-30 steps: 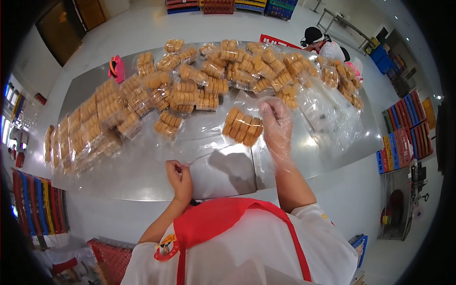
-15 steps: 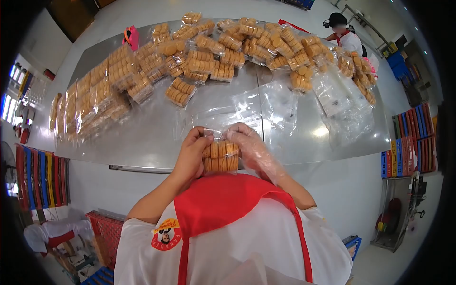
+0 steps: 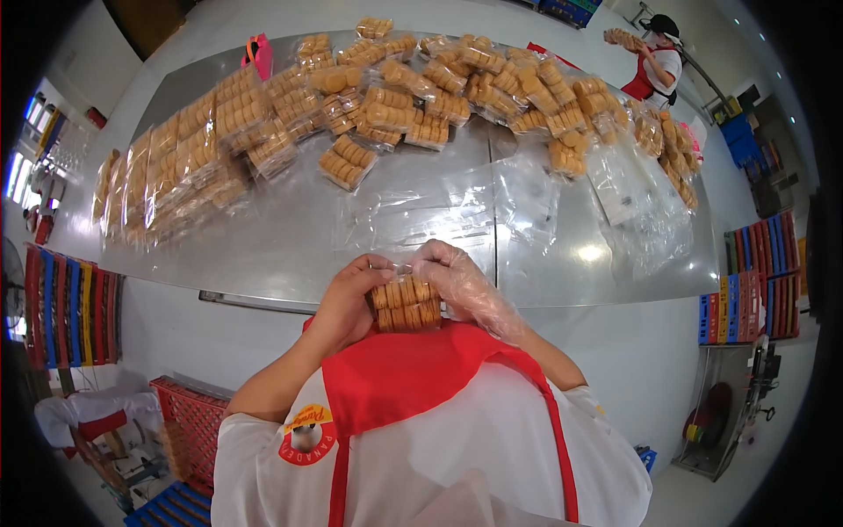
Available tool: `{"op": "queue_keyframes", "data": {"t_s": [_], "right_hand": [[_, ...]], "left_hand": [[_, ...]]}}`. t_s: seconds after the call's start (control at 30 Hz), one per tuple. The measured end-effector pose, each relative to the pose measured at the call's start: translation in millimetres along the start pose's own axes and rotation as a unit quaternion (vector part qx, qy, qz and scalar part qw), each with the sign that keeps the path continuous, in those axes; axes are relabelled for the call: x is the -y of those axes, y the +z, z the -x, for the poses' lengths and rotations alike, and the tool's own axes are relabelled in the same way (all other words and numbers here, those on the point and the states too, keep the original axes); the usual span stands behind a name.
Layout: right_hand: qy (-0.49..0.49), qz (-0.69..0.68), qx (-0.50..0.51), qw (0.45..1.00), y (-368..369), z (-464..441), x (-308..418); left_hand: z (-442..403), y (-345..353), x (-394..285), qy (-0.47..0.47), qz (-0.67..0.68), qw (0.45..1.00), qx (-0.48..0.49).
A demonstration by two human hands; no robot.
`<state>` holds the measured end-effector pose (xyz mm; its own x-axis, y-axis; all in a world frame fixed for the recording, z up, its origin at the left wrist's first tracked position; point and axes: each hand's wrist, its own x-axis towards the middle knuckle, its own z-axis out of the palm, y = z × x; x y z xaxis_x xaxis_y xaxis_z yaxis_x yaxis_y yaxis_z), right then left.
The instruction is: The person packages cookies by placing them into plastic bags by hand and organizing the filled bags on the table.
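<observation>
The bag of biscuits (image 3: 407,305) is located at the near edge of the bench (image 3: 290,241), its top grasped by the left hand (image 3: 353,297) and the gloved right hand (image 3: 458,283); previously, the right hand alone held it over the bench. Beyond the far right corner, the co-worker (image 3: 660,66) now stands upright, holding biscuits. Count: one held bag, two rows inside; one co-worker; the heaped bags (image 3: 386,110) overlap, preventing an exact count.
</observation>
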<state>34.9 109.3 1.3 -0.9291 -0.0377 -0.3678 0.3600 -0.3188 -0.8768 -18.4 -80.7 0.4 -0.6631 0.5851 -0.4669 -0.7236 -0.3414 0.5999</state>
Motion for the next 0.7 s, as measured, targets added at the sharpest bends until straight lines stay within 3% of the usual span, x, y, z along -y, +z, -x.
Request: {"op": "queue_keyframes", "data": {"t_s": [0.07, 0.13, 0.27, 0.33, 0.53, 0.57, 0.7], "right_hand": [[0.001, 0.048, 0.008, 0.999, 0.5, 0.8, -2.7], [-0.002, 0.11, 0.007, 0.994, 12.1, 4.5, 9.2], [-0.023, 0.066, -0.016, 0.997, 11.4, 3.2, 7.0], [-0.059, 0.015, -0.015, 0.998, 6.6, -1.7, -2.5], [0.017, 0.051, 0.035, 0.998, -1.2, 10.3, 1.1], [-0.01, 0.056, 0.055, 0.997, -2.8, 11.4, 1.9], [-0.085, 0.086, 0.114, 0.986, -7.9, 20.6, 9.9]], "left_hand": [[5.6, 14.4, -2.5, -0.018, -0.04, 0.999, -0.024], [0.6, 10.7, 2.9, 0.026, -0.062, 0.997, -0.031], [-5.8, 2.0, 7.9, 0.079, -0.099, 0.991, -0.036], [-4.5, -0.4, 3.2, 0.048, -0.043, 0.998, -0.017], [0.3, -26.0, 0.2, -0.008, -0.008, 0.999, 0.044], [2.0, -29.9, 0.8, -0.011, -0.008, 0.999, 0.051], [4.4, -44.2, -2.3, 0.17, -0.234, 0.935, 0.203]]}}
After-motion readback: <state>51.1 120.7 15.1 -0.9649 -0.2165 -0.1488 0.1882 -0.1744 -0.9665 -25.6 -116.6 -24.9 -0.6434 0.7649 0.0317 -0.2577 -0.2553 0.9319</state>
